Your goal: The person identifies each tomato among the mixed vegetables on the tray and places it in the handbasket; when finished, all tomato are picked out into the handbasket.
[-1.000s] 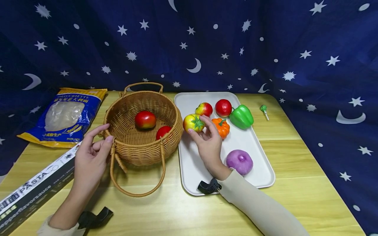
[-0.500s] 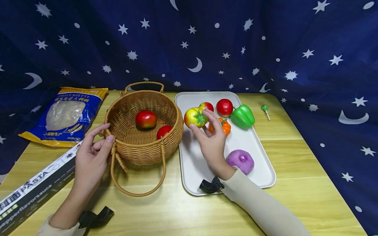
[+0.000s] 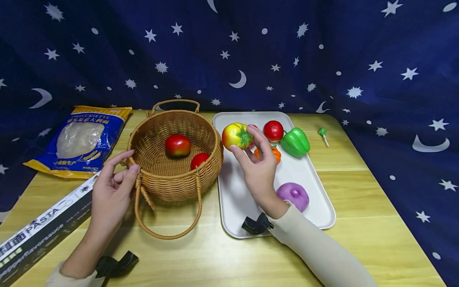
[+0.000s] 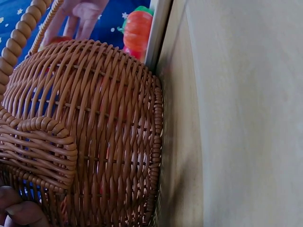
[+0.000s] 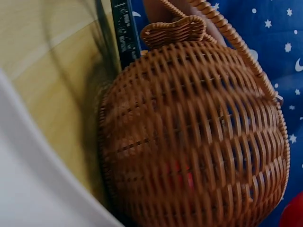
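My left hand [image 3: 112, 191] grips the near-left rim of a round wicker basket [image 3: 175, 187], thumb and index finger at its edge. In the left wrist view its fingertips [image 4: 23, 213] show low at the basket's side. Inside the basket lie a red-and-yellow oval fruit [image 3: 177, 145] and a red round one [image 3: 199, 160]. Just right of the basket rim, my right hand [image 3: 259, 171] holds a yellow-and-red toy tomato [image 3: 234, 136] with green leaves between thumb and fingers, over the white tray [image 3: 236, 215]. This tomato mostly hides another fruit behind it.
The tray also bears a red tomato [image 3: 273, 131], a green bell pepper [image 3: 295, 142], an orange pumpkin [image 3: 275, 154] and a purple onion [image 3: 293, 196]. A blue pasta bag [image 3: 80, 139] and a long pasta box [image 3: 46, 227] lie left. A small broccoli-like piece [image 3: 322, 133] lies far right.
The right hand has raised the toy tomato a little and moved slightly away from me over the tray, covering the fruit behind. The left hand stays at the basket rim.
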Demonstrator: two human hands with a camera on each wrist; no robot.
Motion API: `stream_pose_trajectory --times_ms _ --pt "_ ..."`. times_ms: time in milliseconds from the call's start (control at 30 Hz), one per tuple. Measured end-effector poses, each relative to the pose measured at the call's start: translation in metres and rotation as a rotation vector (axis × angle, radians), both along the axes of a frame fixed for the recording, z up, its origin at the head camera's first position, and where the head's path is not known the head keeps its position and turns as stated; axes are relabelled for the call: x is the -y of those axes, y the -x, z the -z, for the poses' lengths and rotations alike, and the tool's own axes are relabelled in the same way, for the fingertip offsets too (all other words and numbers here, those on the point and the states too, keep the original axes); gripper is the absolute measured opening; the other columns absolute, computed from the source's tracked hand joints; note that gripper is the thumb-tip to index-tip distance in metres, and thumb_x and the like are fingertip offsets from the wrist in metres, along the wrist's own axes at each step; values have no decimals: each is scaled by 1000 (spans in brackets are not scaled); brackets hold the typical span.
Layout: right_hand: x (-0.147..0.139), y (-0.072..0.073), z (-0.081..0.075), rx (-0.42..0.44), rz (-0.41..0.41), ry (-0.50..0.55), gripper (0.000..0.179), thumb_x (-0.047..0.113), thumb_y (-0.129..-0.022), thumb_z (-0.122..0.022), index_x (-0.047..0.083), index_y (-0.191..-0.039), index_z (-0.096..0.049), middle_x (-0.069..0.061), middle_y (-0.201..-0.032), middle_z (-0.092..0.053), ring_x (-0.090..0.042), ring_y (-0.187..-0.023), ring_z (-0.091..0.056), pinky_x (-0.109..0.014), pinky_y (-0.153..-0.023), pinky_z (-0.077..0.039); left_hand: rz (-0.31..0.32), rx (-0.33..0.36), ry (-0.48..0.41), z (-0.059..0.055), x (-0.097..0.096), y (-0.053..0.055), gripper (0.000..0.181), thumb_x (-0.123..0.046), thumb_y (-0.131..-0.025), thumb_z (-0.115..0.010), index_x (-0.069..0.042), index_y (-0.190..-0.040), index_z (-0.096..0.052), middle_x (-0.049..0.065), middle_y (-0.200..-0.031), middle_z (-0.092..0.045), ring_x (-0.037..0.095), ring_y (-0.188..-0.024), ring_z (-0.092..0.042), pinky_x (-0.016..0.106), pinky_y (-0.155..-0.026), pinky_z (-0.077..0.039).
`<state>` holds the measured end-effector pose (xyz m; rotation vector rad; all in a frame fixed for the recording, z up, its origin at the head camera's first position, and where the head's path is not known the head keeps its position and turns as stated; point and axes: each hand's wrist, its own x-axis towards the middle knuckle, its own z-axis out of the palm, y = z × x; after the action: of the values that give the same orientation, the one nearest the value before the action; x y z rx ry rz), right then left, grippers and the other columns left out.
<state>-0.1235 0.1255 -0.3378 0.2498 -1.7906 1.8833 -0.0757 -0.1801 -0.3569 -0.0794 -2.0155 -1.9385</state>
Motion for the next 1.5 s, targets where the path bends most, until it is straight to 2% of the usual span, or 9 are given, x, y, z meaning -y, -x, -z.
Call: stream_pose_trajectory --times_ms 67,233,500,833,1067,1233,1400,1500 --pt "-1 4 3 -25 -15 16 57 -6 -85 -80 2 -138 -61 -8 -145 -54 -22 -131 -55 -37 -103 -48 10 -5 -5 1 0 1 40 -10 -103 -61 -5 -143 -56 0 -53 -37 11 -40 -27 33 -37 -16" --pt "4 6 -3 -70 -63 40 56 -5 -86 -80 3 -137 -62 -5 -143 -55 -25 -131 -55 -39 -102 -49 11 -8 -3 0 -2 1 40 -9 -103 -61 -4 -143 -56 0 -53 -37 11 -40 -26 33 -37 -15" --pt "22 5 -15 -82 -119 51 55 -5 -87 -79 1 -139 -60 -4 -145 -53 -24 -133 -53 -38 -103 -48 17 -14 -14 2 -2 2 40 -8 -103 -61 -3 -143 -55 0 -54 -37 11 -41 -27 33 -38 -16" --pt "37 9 -17 -69 -175 -25 54 1 -87 -81 3 -137 -62 -2 -146 -53 -20 -135 -52 -38 -101 -50 8 -6 11 2 -2 2 40 -9 -103 -61 -4 -143 -56 0 -54 -38 11 -41 -28 33 -38 -17" --pt "41 15 -13 -76 -172 -135 51 10 -89 -81 9 -137 -64 3 -147 -52 -17 -138 -47 -38 -104 -47 8 -15 -3 2 -1 2 40 -8 -103 -61 -3 -142 -56 0 -54 -38 10 -41 -28 32 -38 -17" --pt "47 14 -12 -75 -183 -177 51 6 -88 -81 5 -136 -64 -2 -147 -53 -16 -139 -46 -40 -111 -41 8 -23 -21 2 0 2 40 -7 -103 -61 -3 -142 -56 0 -54 -39 11 -42 -27 32 -38 -16" --pt "53 2 -24 -84 -182 -231 51 -2 -86 -80 -3 -134 -63 -16 -146 -54 -24 -141 -44 -38 -116 -34 11 -29 -24 1 0 2 39 -6 -103 -61 -3 -142 -56 0 -54 -38 11 -42 -27 32 -38 -16" --pt "54 -2 -29 -82 -180 -223 49 -6 -86 -76 -8 -133 -60 -20 -145 -53 -28 -142 -44 -37 -116 -34 16 -35 -26 1 0 2 39 -6 -103 -61 -3 -142 -56 -1 -53 -38 11 -42 -27 32 -38 -17"
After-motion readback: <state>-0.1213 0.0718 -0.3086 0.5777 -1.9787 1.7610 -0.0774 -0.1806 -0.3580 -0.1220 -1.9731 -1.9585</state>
